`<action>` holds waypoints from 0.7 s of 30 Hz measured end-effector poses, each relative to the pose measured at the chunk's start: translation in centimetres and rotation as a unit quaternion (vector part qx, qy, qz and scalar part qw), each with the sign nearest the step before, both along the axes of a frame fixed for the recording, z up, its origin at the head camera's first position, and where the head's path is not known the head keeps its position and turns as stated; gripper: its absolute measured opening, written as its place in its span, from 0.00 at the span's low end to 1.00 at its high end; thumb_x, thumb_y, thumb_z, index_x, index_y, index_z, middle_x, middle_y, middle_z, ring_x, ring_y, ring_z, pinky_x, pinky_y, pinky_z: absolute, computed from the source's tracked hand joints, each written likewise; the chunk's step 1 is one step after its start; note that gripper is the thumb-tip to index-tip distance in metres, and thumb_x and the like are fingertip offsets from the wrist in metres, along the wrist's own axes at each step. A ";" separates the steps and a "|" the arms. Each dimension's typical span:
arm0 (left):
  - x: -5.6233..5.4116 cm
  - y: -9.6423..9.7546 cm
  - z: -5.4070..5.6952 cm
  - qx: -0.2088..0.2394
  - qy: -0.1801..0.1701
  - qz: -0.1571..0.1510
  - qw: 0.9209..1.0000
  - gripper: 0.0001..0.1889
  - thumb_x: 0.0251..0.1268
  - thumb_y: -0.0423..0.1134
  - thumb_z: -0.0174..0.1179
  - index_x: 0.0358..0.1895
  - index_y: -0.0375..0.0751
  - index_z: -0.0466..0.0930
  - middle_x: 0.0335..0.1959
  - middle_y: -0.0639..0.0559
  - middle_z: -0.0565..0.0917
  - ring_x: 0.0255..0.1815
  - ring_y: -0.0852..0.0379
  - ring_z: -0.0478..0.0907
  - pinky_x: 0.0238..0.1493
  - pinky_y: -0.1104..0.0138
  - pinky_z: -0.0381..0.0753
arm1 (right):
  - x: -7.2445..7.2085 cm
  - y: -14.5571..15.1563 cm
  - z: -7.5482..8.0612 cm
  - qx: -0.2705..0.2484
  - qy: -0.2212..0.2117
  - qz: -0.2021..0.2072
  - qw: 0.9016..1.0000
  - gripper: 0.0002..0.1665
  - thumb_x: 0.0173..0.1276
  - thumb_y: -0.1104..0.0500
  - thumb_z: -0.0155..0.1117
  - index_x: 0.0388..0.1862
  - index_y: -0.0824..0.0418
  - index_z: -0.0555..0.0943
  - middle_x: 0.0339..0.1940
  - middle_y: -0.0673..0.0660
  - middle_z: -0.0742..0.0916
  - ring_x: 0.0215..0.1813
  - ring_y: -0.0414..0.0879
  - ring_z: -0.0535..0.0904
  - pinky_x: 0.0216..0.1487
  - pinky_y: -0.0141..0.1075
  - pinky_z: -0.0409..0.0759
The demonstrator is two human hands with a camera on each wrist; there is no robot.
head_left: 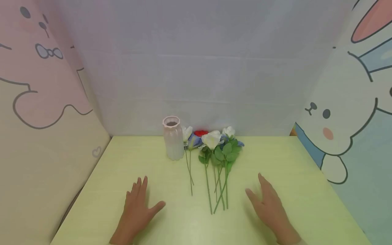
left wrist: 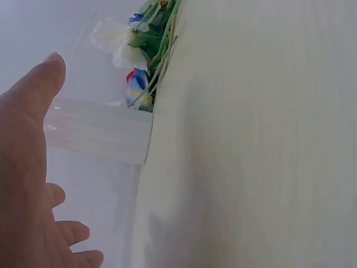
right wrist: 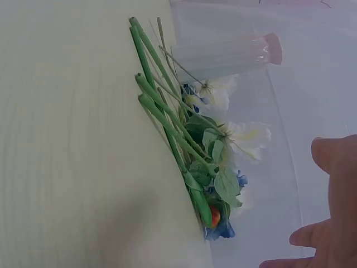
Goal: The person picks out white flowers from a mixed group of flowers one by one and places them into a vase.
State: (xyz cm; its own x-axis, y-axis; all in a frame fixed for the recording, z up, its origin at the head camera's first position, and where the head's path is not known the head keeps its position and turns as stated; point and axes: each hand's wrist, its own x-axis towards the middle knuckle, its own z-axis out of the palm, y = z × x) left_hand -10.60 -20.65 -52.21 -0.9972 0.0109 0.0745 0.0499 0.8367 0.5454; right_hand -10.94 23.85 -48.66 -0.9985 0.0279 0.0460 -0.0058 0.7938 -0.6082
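My left hand point(head_left: 136, 210) is over the left front of the table, thumb spread from straight fingers, holding nothing. On the other side my right hand point(head_left: 270, 207) is likewise spread and bare, to the right of the flower stems. Between and beyond them lie several artificial flowers with green stems point(head_left: 221, 190) pointing towards me. Their heads include a white flower point(head_left: 212, 139), a red flower point(head_left: 200, 133) and a blue flower point(head_left: 194, 141), with green leaves point(head_left: 227, 153) on the right. A fluted vase point(head_left: 174, 141), pinkish at its rim and white below, stands upright left of the flowers.
The pale yellow table point(head_left: 147, 149) meets a whitish back wall point(head_left: 196, 78). A cartoon-printed left panel point(head_left: 46, 102) and a cartoon-printed right panel point(head_left: 346, 136) flank the table along its sides.
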 end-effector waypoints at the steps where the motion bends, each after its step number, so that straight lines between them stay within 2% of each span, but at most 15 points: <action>1: -0.4 0.1 -0.1 0.008 0.000 -0.002 1.000 0.61 0.61 0.71 0.65 0.85 0.41 0.42 0.83 0.31 0.46 0.81 0.28 0.40 0.74 0.34 0.38 | -0.1 -0.2 -0.1 -0.003 -0.002 0.002 1.000 0.50 0.81 0.36 0.51 0.84 0.67 0.50 0.80 0.72 0.60 0.79 0.71 0.53 0.74 0.66 0.52; 5: -2.0 0.4 -0.3 0.032 -0.001 -0.012 0.999 0.60 0.63 0.69 0.65 0.85 0.42 0.40 0.83 0.34 0.46 0.82 0.31 0.40 0.76 0.37 0.38 | -0.5 -1.0 -0.6 -0.012 -0.007 0.015 1.000 0.47 0.81 0.38 0.51 0.83 0.67 0.53 0.80 0.71 0.62 0.79 0.70 0.55 0.74 0.65 0.53; 12: -4.2 1.4 -0.2 0.078 0.012 -0.032 0.996 0.52 0.72 0.60 0.62 0.85 0.41 0.40 0.84 0.37 0.47 0.83 0.35 0.43 0.77 0.40 0.41 | -1.2 -2.1 -1.1 -0.023 -0.018 0.030 0.999 0.48 0.81 0.36 0.50 0.82 0.68 0.55 0.80 0.71 0.63 0.79 0.69 0.56 0.75 0.63 0.55; 17: -6.1 2.5 0.2 0.117 0.011 -0.022 0.993 0.51 0.73 0.59 0.61 0.85 0.49 0.36 0.85 0.44 0.45 0.83 0.36 0.43 0.76 0.39 0.48 | -1.7 -2.4 -1.1 -0.031 -0.029 0.031 0.999 0.48 0.81 0.34 0.49 0.81 0.68 0.57 0.79 0.71 0.64 0.79 0.68 0.57 0.75 0.61 0.55; 21: -8.0 3.1 0.9 0.149 0.023 -0.011 0.989 0.51 0.73 0.57 0.62 0.85 0.49 0.37 0.84 0.41 0.48 0.82 0.38 0.46 0.75 0.39 0.53 | -2.6 -2.8 -1.3 -0.030 -0.025 0.032 0.999 0.49 0.79 0.32 0.49 0.81 0.67 0.58 0.78 0.71 0.66 0.78 0.68 0.59 0.75 0.61 0.57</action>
State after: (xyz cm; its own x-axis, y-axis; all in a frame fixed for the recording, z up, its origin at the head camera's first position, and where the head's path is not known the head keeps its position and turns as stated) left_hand -18.58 -17.52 -51.30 -0.9924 0.0031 0.1229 0.0966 0.6382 0.7638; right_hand -13.50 21.04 -50.00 -0.9994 -0.0354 -0.0040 -0.0241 0.7553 -0.6550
